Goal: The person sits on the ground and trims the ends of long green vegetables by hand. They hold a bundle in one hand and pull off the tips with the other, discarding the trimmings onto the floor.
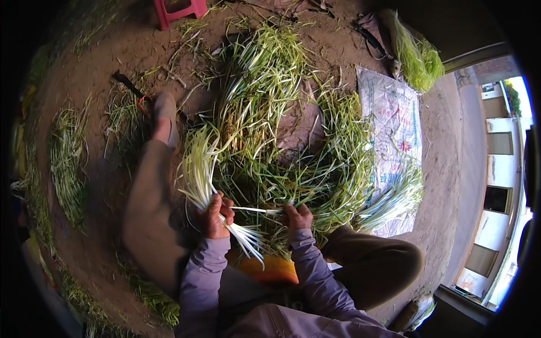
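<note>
My left hand (215, 217) grips a bundle of long chive-like greens (198, 169). Pale yellow-green leaves fan out above the fist, and white stems hang out below it. Opposite it, my right hand (298, 217) pinches at a thin white stalk (253, 209) that stretches between the two hands; its exact ends are hidden by the fingers. Under and beyond both hands lies a big loose heap of the same greens (262, 101), tangled and curving round to the right.
A printed woven sack (389, 126) lies flat on the right, with a sorted bunch (393, 198) on its near end. Another bunch (414, 55) lies beyond it. More greens (67, 169) lie left on the dirt floor. A pink plastic stool (179, 14) stands at the far edge.
</note>
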`<state>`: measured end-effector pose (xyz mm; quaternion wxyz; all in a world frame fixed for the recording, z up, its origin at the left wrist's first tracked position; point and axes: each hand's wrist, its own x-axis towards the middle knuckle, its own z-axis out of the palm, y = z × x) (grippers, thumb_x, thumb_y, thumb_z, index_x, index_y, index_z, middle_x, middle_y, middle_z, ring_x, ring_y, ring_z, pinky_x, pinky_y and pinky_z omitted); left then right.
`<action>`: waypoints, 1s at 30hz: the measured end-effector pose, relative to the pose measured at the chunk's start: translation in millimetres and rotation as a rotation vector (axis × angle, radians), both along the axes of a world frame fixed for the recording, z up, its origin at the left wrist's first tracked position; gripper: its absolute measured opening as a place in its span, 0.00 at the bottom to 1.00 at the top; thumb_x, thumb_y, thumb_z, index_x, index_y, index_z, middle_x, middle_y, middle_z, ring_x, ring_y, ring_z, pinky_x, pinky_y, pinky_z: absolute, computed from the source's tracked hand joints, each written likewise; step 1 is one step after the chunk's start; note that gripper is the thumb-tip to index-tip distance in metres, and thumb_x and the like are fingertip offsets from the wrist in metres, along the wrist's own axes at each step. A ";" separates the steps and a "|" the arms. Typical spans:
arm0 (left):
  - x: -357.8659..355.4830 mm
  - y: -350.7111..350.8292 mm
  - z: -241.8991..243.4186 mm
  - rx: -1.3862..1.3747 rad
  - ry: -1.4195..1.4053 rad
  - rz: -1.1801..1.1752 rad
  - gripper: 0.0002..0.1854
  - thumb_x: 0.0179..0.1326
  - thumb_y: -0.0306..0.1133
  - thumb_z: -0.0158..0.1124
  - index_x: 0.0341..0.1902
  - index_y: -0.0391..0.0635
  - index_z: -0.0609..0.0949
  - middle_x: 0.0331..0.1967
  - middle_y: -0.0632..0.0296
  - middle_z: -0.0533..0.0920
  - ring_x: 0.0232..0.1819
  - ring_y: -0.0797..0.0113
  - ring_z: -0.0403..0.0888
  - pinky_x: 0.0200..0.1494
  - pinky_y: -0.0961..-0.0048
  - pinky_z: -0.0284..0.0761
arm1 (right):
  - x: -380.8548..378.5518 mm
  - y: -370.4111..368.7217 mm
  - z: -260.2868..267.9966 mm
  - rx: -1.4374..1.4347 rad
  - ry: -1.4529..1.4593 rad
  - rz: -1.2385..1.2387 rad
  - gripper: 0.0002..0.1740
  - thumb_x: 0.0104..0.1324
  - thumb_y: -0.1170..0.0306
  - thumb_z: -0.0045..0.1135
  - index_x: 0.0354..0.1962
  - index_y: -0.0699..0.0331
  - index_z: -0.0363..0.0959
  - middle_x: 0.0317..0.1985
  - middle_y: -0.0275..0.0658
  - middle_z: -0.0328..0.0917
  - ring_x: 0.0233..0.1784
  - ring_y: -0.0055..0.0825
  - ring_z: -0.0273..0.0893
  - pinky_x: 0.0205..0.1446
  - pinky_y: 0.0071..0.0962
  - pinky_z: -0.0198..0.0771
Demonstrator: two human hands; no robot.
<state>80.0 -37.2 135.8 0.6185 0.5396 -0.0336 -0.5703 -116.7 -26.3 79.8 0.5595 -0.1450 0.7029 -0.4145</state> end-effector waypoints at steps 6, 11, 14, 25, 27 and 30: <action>19.4 0.8 7.0 -0.051 -0.009 0.080 0.14 0.52 0.38 0.62 0.34 0.41 0.73 0.17 0.60 0.75 0.08 0.76 0.63 0.08 0.82 0.56 | -41.0 -20.9 -12.5 -0.060 0.109 -0.245 0.08 0.55 0.70 0.55 0.24 0.62 0.63 0.19 0.32 0.70 0.16 0.19 0.66 0.15 0.19 0.62; 61.4 1.1 54.7 -0.215 0.102 0.078 0.09 0.61 0.37 0.51 0.41 0.47 0.71 0.22 0.69 0.70 0.12 0.83 0.61 0.11 0.84 0.56 | -93.1 -34.7 -42.6 -0.222 0.146 -0.496 0.08 0.54 0.73 0.55 0.26 0.64 0.63 0.20 0.34 0.68 0.14 0.22 0.66 0.14 0.20 0.65; 89.2 3.0 80.6 -0.426 0.138 0.100 0.10 0.63 0.37 0.46 0.43 0.47 0.69 0.23 0.69 0.69 0.11 0.84 0.59 0.12 0.85 0.56 | -115.9 -31.6 -46.9 -0.036 0.362 -0.045 0.10 0.55 0.66 0.51 0.31 0.64 0.68 0.21 0.41 0.73 0.18 0.30 0.71 0.20 0.28 0.68; 67.8 -6.3 59.8 -0.176 0.151 0.096 0.12 0.60 0.42 0.51 0.40 0.48 0.68 0.18 0.66 0.68 0.10 0.80 0.60 0.12 0.84 0.55 | -10.5 -81.9 31.2 -0.553 0.985 0.819 0.13 0.51 0.69 0.55 0.37 0.60 0.71 0.30 0.42 0.76 0.30 0.36 0.75 0.32 0.29 0.70; 66.4 -8.9 54.8 -0.223 0.221 0.019 0.11 0.60 0.43 0.51 0.37 0.50 0.68 0.18 0.67 0.69 0.10 0.80 0.60 0.13 0.83 0.57 | 15.1 -77.3 56.5 -0.195 0.105 0.812 0.17 0.57 0.67 0.54 0.44 0.64 0.70 0.34 0.41 0.77 0.32 0.26 0.75 0.30 0.22 0.70; 66.6 -7.5 51.3 -0.213 0.186 0.023 0.10 0.62 0.41 0.50 0.39 0.49 0.67 0.21 0.68 0.70 0.12 0.83 0.61 0.14 0.84 0.56 | 49.3 -69.2 78.9 -0.489 0.016 1.270 0.25 0.60 0.53 0.47 0.46 0.65 0.69 0.38 0.47 0.75 0.38 0.35 0.75 0.43 0.28 0.71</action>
